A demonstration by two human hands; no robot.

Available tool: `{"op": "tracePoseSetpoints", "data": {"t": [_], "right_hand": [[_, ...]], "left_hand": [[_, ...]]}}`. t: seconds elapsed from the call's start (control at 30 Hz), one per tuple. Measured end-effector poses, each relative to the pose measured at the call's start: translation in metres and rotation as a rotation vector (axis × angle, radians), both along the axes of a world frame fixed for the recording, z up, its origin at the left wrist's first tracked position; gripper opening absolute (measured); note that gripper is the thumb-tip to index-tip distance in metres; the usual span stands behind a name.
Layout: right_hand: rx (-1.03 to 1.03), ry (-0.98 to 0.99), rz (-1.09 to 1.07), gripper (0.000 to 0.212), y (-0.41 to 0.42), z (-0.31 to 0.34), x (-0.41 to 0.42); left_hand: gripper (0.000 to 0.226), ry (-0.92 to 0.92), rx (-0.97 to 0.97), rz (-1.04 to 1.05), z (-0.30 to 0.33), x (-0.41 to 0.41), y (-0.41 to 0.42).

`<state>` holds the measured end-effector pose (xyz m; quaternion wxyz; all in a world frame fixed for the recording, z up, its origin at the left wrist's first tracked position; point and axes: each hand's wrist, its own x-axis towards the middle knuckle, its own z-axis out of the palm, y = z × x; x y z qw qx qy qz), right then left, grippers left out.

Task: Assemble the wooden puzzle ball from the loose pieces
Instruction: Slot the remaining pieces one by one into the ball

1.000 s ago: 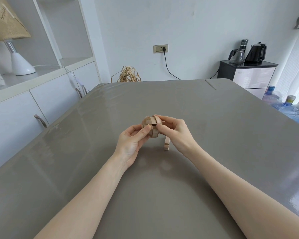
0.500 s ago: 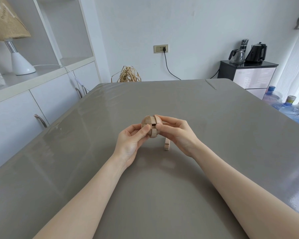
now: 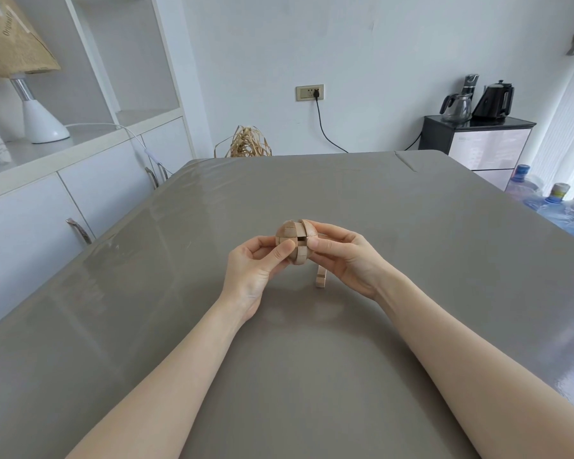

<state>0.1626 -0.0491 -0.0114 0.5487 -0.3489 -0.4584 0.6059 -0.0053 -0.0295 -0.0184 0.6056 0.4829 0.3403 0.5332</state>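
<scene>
I am watching the ball (image 3: pixel 295 244) being held just above the table (image 3: pixel 411 260), near its middle and about level between the left and right edges. It is nearly whole: a narrow vertical gap is showing down its front, with a small dark square hole at the centre.

The left hand (image 3: pixel 256 270) is gripping the ball's left side, its thumb (image 3: pixel 280 252) pressing across the lower front and its fingers curling round the back. The right hand (image 3: pixel 348 256) is pinching the right half, thumb (image 3: pixel 325 244) lying on the near face and index finger reaching over the top. Both hands are closing firmly on the wood, with no slack that I can see.

One loose piece (image 3: pixel 320 278) is lying on the table just below the ball, partly hidden under the right hand; it is a short notched bar pointing toward me.

Beyond the table's far edge I am seeing a socket (image 3: pixel 309 93) with a black cord plugged in, and a bundle of straw (image 3: pixel 247 143). Off the far right corner, two kettles (image 3: pixel 478 101) are standing on a dark cabinet (image 3: pixel 478 140), with water bottles (image 3: pixel 544 200) beside it. On the left shelf a lamp (image 3: pixel 40 120) is standing under a brown paper bag (image 3: pixel 10 38) bearing print that seems to begin "Origin", the rest too small for me to read.
</scene>
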Motion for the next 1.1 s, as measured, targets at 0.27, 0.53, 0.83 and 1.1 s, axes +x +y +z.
{"op": "tracePoseSetpoints", "data": {"t": [0.27, 0.53, 0.83, 1.1], "right_hand": [[-0.034, 0.008, 0.045, 0.051, 0.0011, 0.0003, 0.0021], [-0.037, 0.032, 0.054, 0.051, 0.0025, -0.0036, 0.0054], [-0.053, 0.032, 0.04, 0.046, 0.0013, -0.0025, 0.0053], [-0.075, 0.045, 0.019, 0.036, 0.0, -0.0034, 0.0041]], "left_hand": [[0.033, -0.039, -0.032, -0.026, 0.001, -0.0013, 0.0005], [0.028, 0.001, -0.005, -0.045, 0.0024, -0.0015, -0.0017], [0.033, 0.045, 0.016, -0.037, 0.0012, -0.0025, -0.0009], [0.041, 0.094, -0.011, 0.001, -0.0031, 0.0011, 0.0006]]}}
